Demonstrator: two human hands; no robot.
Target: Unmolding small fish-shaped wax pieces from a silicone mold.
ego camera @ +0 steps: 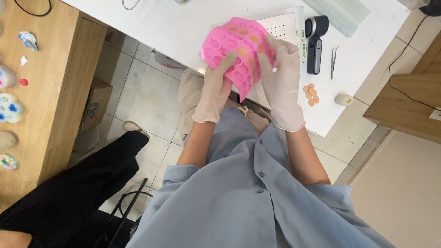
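Observation:
Both my gloved hands hold a pink silicone mould [236, 53] over the edge of the white table [174, 27]. My left hand [215, 89] grips its lower left side with the thumb pressed on the cavities. My right hand [282, 78] holds the right edge and bends the mould. Several cavities hold tan round pieces. A small pile of tan round pieces [311, 94] lies on the table just right of my right hand.
On the table stand a white flat device with a perforated top [287, 23], a black handheld tool [315, 41], tweezers [333, 62] and a small cream cylinder [343, 99]. A wooden shelf [41, 92] with small colourful items stands at left. Another person's dark-clothed leg [78, 183] is at lower left.

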